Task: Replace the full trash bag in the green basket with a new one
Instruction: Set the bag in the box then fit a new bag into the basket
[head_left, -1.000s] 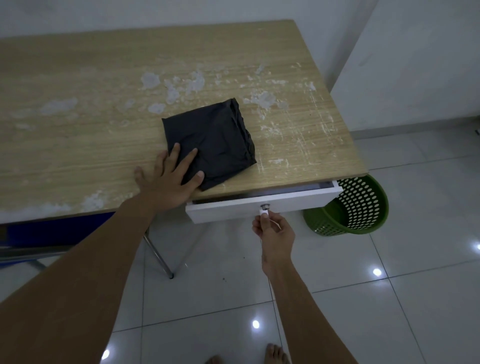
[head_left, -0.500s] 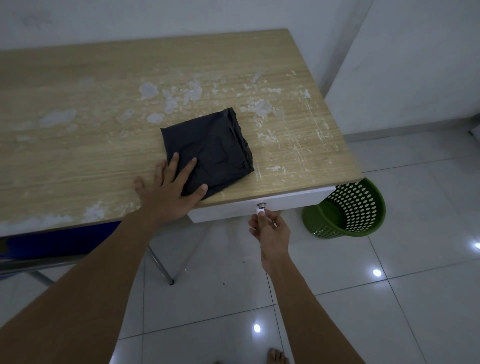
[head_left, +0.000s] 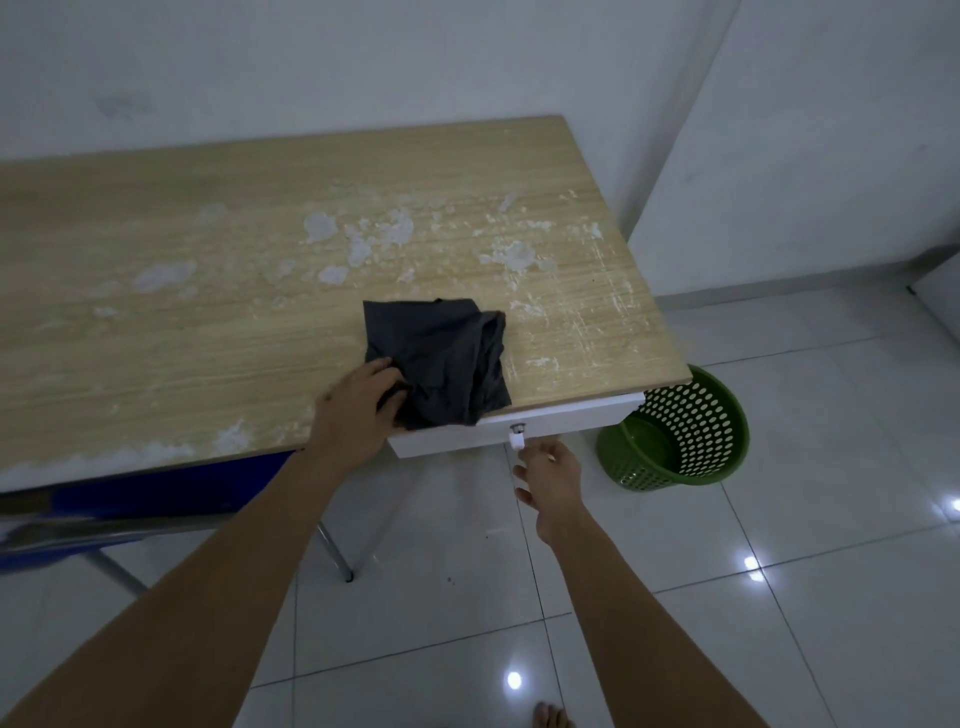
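A folded black trash bag (head_left: 447, 358) lies near the front edge of the wooden table (head_left: 208, 291), partly bunched up. My left hand (head_left: 358, 405) grips its near left corner, fingers curled into the plastic. My right hand (head_left: 550, 473) hangs below the white drawer (head_left: 561, 421), just under the white key tag (head_left: 515, 441), fingers relaxed and holding nothing. The green perforated basket (head_left: 675, 431) stands on the floor right of the table, with no bag visible inside.
The drawer front sits flush under the table edge. A blue chair (head_left: 130, 514) and metal table legs (head_left: 337, 551) are under the table at left. White walls close in behind and to the right. Glossy white floor tiles (head_left: 779, 623) spread around the basket.
The drawer has been pushed shut and my right hand has let go of the key tag. My left hand went from lying flat on the bag to gripping it, crumpling and lifting the corner.
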